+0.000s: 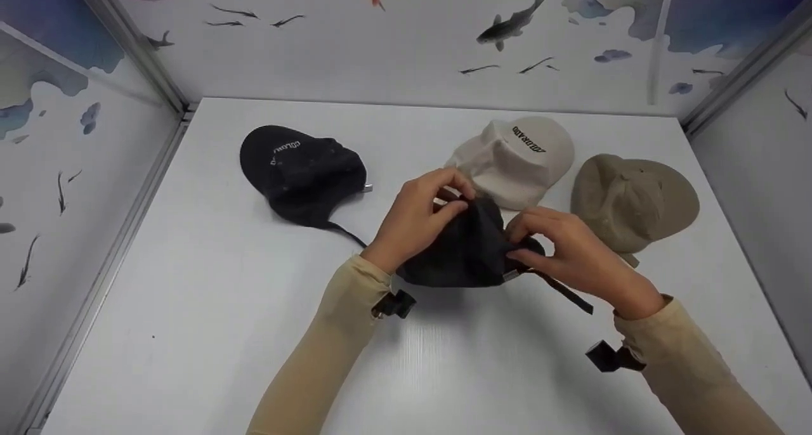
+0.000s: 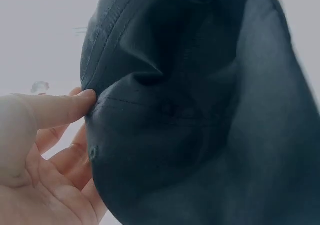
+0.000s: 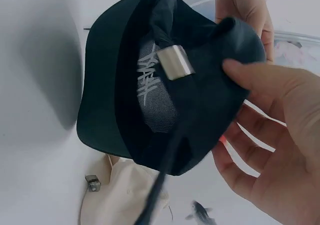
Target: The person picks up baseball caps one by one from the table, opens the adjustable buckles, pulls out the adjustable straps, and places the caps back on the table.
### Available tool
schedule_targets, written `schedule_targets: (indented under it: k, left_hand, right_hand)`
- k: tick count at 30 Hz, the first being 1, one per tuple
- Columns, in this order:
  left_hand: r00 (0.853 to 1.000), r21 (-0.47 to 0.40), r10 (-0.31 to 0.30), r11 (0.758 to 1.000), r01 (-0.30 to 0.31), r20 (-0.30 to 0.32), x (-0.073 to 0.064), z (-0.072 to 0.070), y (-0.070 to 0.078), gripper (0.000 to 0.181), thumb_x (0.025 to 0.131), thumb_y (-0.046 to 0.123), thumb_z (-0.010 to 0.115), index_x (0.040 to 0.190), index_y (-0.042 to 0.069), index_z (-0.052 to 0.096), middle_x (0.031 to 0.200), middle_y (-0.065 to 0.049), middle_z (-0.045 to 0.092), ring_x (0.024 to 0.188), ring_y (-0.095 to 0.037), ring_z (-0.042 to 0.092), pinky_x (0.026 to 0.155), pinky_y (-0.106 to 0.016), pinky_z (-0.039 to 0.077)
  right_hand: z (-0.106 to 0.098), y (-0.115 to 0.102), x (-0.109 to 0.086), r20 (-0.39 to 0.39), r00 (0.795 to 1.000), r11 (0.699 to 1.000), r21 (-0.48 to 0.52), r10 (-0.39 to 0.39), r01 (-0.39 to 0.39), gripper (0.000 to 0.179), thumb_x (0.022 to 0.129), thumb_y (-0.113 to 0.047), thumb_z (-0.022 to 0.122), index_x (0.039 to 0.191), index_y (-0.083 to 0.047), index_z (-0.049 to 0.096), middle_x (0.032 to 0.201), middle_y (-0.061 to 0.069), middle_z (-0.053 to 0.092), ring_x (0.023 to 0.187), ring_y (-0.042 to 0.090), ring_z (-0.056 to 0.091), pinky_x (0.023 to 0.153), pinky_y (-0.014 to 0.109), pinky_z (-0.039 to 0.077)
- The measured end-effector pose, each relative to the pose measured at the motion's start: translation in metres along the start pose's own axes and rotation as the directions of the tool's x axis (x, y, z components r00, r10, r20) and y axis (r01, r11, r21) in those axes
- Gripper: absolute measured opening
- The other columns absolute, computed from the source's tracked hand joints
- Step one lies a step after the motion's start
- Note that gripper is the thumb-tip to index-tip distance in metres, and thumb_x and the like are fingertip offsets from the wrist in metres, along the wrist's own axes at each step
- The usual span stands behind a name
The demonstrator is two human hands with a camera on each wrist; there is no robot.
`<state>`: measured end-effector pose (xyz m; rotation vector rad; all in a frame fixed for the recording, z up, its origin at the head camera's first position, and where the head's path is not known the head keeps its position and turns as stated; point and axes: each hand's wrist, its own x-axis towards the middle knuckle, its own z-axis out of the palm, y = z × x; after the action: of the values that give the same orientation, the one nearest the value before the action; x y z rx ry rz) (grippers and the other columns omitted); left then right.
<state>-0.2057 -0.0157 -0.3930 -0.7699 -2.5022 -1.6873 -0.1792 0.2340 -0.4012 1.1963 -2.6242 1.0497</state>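
A dark baseball cap (image 1: pixel 466 251) is held up over the middle of the white table, crown creased. My left hand (image 1: pixel 422 210) pinches its fabric between thumb and fingers; the left wrist view shows the thumb (image 2: pixel 75 107) pressing on the cloth edge. On the other side, my right hand (image 1: pixel 571 251) pinches the cap near its back strap (image 1: pixel 564 292), which dangles loose. In the right wrist view the cap's inside faces the camera, with a metal buckle (image 3: pixel 176 62) and the white stitched backing of embroidery (image 3: pixel 156 87).
A black cap (image 1: pixel 304 168) lies at the left, its strap trailing toward my left wrist. Behind my hands sits a cream cap (image 1: pixel 514 162) with dark lettering. A khaki cap (image 1: pixel 634 200) lies at the right. Printed panels (image 1: pixel 393 61) wall the table (image 1: pixel 190 308) at the back and sides.
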Motion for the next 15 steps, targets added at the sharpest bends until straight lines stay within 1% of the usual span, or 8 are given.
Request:
schedule_targets:
  k: [3, 6, 8, 11, 12, 13, 14, 15]
  left_hand:
    - [0.999, 0.051, -0.004, 0.999, 0.006, -0.034, -0.001, 0.0, -0.002, 0.008, 0.093, 0.005, 0.068, 0.1, 0.006, 0.065, 0.107, -0.006, 0.069, 0.103, -0.015, 0.066, 0.085, -0.024, 0.056]
    - [0.997, 0.164, 0.007, 0.987, 0.006, -0.08, -0.004, 0.0, -0.002, 0.009, 0.093, 0.008, 0.069, 0.101, 0.009, 0.066, 0.109, -0.003, 0.067, 0.105, -0.015, 0.065, 0.089, -0.024, 0.054]
    - [0.993, 0.268, 0.042, 0.963, -0.01, -0.113, -0.008, 0.001, 0.0, 0.01, 0.093, 0.01, 0.07, 0.102, 0.012, 0.066, 0.112, -0.002, 0.065, 0.107, -0.016, 0.063, 0.092, -0.026, 0.052]
    - [0.98, 0.399, 0.126, 0.915, -0.054, -0.155, -0.016, 0.001, 0.005, 0.01, 0.092, 0.012, 0.072, 0.1, 0.014, 0.067, 0.111, -0.003, 0.06, 0.106, -0.019, 0.059, 0.094, -0.03, 0.049]
    - [0.975, 0.428, 0.155, 0.901, -0.072, -0.162, -0.019, 0.001, 0.006, 0.01, 0.092, 0.012, 0.072, 0.1, 0.014, 0.067, 0.109, -0.003, 0.06, 0.103, -0.019, 0.058, 0.092, -0.031, 0.049]
    - [0.971, 0.445, 0.177, 0.891, -0.088, -0.162, -0.022, 0.001, 0.008, 0.01, 0.091, 0.012, 0.072, 0.099, 0.014, 0.066, 0.105, -0.003, 0.059, 0.099, -0.019, 0.058, 0.089, -0.031, 0.049]
    - [0.97, 0.447, 0.189, 0.888, -0.103, -0.153, -0.026, 0.0, 0.01, 0.009, 0.091, 0.013, 0.072, 0.098, 0.013, 0.066, 0.102, -0.003, 0.06, 0.095, -0.018, 0.058, 0.086, -0.03, 0.049]
    - [0.973, 0.443, 0.192, 0.889, -0.116, -0.131, -0.029, 0.0, 0.011, 0.009, 0.091, 0.013, 0.072, 0.098, 0.013, 0.066, 0.098, -0.002, 0.06, 0.092, -0.017, 0.059, 0.083, -0.028, 0.049]
  right_hand:
    - [0.001, -0.003, 0.0, -0.019, 0.996, 0.993, 0.087, 0.088, -0.086, 0.018, 0.086, 0.003, 0.073, 0.093, -0.012, 0.067, 0.094, -0.006, 0.069, 0.088, 0.004, 0.064, 0.079, 0.016, 0.055]
    - [0.001, -0.008, 0.0, -0.044, 0.985, 0.976, 0.151, 0.167, -0.159, 0.011, 0.09, 0.0, 0.07, 0.094, -0.011, 0.068, 0.091, -0.004, 0.069, 0.084, 0.002, 0.065, 0.076, 0.017, 0.057]
    - [0.001, -0.01, 0.001, -0.062, 0.977, 0.963, 0.189, 0.206, -0.191, 0.007, 0.092, -0.001, 0.068, 0.094, -0.008, 0.068, 0.087, -0.003, 0.068, 0.081, 0.002, 0.066, 0.073, 0.017, 0.057]
    - [0.001, -0.014, 0.001, -0.087, 0.965, 0.939, 0.266, 0.248, -0.218, 0.004, 0.092, 0.001, 0.067, 0.094, -0.003, 0.066, 0.085, -0.004, 0.064, 0.074, 0.002, 0.064, 0.066, 0.015, 0.054]
    - [0.001, -0.015, 0.002, -0.095, 0.961, 0.929, 0.295, 0.26, -0.223, 0.004, 0.092, 0.002, 0.066, 0.094, -0.002, 0.065, 0.084, -0.004, 0.063, 0.072, 0.002, 0.063, 0.065, 0.015, 0.053]
    - [0.0, -0.016, 0.002, -0.1, 0.957, 0.918, 0.324, 0.272, -0.227, 0.004, 0.092, 0.003, 0.066, 0.095, 0.0, 0.064, 0.084, -0.004, 0.062, 0.071, 0.003, 0.061, 0.064, 0.015, 0.052]
    - [0.0, -0.016, 0.002, -0.105, 0.954, 0.908, 0.352, 0.28, -0.228, 0.004, 0.092, 0.004, 0.065, 0.096, 0.001, 0.064, 0.084, -0.004, 0.061, 0.069, 0.004, 0.06, 0.063, 0.016, 0.051]
    - [0.0, -0.017, 0.002, -0.109, 0.952, 0.898, 0.376, 0.287, -0.227, 0.004, 0.092, 0.005, 0.064, 0.096, 0.003, 0.063, 0.084, -0.004, 0.061, 0.068, 0.004, 0.059, 0.062, 0.016, 0.051]
